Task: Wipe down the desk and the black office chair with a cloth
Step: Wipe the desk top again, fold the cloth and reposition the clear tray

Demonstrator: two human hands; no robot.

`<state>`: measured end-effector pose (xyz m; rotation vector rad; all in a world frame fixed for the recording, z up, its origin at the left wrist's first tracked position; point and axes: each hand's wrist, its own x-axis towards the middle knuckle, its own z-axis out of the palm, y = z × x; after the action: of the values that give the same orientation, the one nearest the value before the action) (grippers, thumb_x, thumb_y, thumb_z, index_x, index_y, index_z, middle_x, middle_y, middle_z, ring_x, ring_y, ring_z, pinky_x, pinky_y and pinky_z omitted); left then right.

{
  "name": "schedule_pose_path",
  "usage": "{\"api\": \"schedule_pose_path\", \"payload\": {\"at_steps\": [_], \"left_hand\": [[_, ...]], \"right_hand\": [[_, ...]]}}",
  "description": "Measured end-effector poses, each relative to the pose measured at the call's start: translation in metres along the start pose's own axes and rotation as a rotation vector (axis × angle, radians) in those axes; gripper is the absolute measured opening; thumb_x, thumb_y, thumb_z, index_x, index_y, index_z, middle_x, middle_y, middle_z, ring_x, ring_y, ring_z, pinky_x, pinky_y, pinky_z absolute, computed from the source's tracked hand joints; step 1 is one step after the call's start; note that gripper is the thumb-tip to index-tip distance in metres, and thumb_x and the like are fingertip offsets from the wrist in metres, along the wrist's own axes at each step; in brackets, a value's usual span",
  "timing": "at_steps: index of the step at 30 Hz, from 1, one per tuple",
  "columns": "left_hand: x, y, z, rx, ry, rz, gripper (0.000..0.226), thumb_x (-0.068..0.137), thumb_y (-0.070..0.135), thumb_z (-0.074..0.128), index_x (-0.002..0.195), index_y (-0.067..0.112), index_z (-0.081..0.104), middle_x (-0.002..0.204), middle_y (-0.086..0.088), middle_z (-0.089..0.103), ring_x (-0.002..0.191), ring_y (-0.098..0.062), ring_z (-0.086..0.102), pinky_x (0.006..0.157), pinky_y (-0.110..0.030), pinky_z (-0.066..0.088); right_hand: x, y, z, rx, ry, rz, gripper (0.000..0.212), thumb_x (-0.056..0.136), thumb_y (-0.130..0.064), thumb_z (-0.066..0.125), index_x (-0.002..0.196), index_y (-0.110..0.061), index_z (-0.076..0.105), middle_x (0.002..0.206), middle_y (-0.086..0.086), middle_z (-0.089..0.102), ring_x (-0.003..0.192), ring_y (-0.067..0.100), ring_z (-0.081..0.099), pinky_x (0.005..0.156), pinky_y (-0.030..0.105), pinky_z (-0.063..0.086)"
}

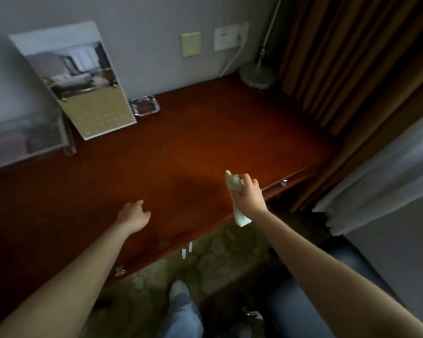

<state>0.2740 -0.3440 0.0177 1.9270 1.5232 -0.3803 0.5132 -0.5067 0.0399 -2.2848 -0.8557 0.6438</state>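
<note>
Only cloth (241, 217) ends show past right hand (248, 193); desk (181, 147) cropped left

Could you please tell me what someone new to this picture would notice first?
The wide red-brown desk fills the middle. Above its near edge, the right hand grips a crumpled white cloth, with the empty left hand further left. At the back, a tilted picture card leans on the wall next to a glass ashtray.
</note>
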Motion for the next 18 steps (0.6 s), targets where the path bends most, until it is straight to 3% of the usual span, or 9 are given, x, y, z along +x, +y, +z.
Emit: {"api": "schedule_pose_path", "payload": {"at_steps": [2,5,7,9,10,13,18], "left_hand": [[0.01,-0.024,-0.012,0.088,0.012,-0.039,0.061,0.099,0.035,0.041,0.151,0.018,0.015,0.157,-0.014,0.011,0.141,-0.036,0.02,0.114,-0.045,0.026],[0.018,-0.051,-0.026,0.155,0.053,-0.058,0.062,0.099,0.036,0.04,0.151,0.021,0.012,0.158,-0.013,0.002,0.143,-0.036,0.014,0.113,-0.047,0.025],[0.025,-0.076,-0.037,0.182,0.026,-0.097,0.061,0.099,0.037,0.038,0.151,0.02,0.011,0.158,-0.015,0.002,0.143,-0.036,0.015,0.113,-0.047,0.025],[0.035,-0.098,-0.044,0.199,-0.082,-0.142,0.062,0.1,0.039,0.033,0.152,0.018,0.006,0.157,-0.02,0.001,0.142,-0.038,0.017,0.114,-0.046,0.026],[0.04,-0.107,-0.047,0.195,-0.146,-0.161,0.064,0.1,0.04,0.032,0.152,0.017,0.002,0.156,-0.021,-0.003,0.142,-0.039,0.015,0.114,-0.047,0.025],[0.05,-0.114,-0.054,0.17,-0.253,-0.194,0.068,0.1,0.042,0.033,0.151,0.019,-0.006,0.155,-0.023,-0.013,0.143,-0.041,0.01,0.115,-0.048,0.021],[0.067,-0.113,-0.069,0.143,-0.301,-0.222,0.079,0.095,0.05,0.042,0.151,0.022,-0.005,0.154,-0.026,-0.011,0.142,-0.041,0.015,0.114,-0.046,0.027]], "right_hand": [[0.011,-0.026,0.034,-0.097,-0.052,-0.082,0.035,0.093,-0.016,0.051,0.127,-0.018,0.043,0.123,0.011,0.046,0.107,0.031,0.052,0.09,0.045,0.049],[0.013,-0.053,0.084,-0.294,-0.251,-0.166,0.033,0.094,-0.015,0.041,0.126,-0.023,0.039,0.125,0.009,0.046,0.106,0.032,0.055,0.086,0.045,0.051],[0.006,-0.067,0.129,-0.478,-0.417,-0.311,0.05,0.086,-0.003,0.025,0.129,-0.027,0.036,0.127,0.011,0.043,0.123,0.038,0.041,0.1,0.052,0.04],[-0.007,-0.078,0.163,-0.597,-0.548,-0.393,0.052,0.094,-0.008,0.03,0.143,-0.023,0.027,0.149,0.011,0.027,0.141,0.035,0.017,0.113,0.05,0.021],[-0.012,-0.084,0.175,-0.604,-0.6,-0.401,0.053,0.098,-0.011,0.033,0.148,-0.025,0.021,0.156,0.006,0.015,0.145,0.029,0.008,0.115,0.047,0.02],[-0.018,-0.092,0.198,-0.681,-0.664,-0.517,0.06,0.1,-0.016,0.038,0.15,-0.034,0.009,0.16,-0.003,-0.001,0.146,0.021,-0.002,0.115,0.045,0.017],[0.003,-0.095,0.208,-0.842,-0.621,-0.644,0.051,0.103,-0.036,0.023,0.15,-0.034,0.003,0.159,0.002,-0.007,0.146,0.023,-0.009,0.112,0.038,-0.01]]}}
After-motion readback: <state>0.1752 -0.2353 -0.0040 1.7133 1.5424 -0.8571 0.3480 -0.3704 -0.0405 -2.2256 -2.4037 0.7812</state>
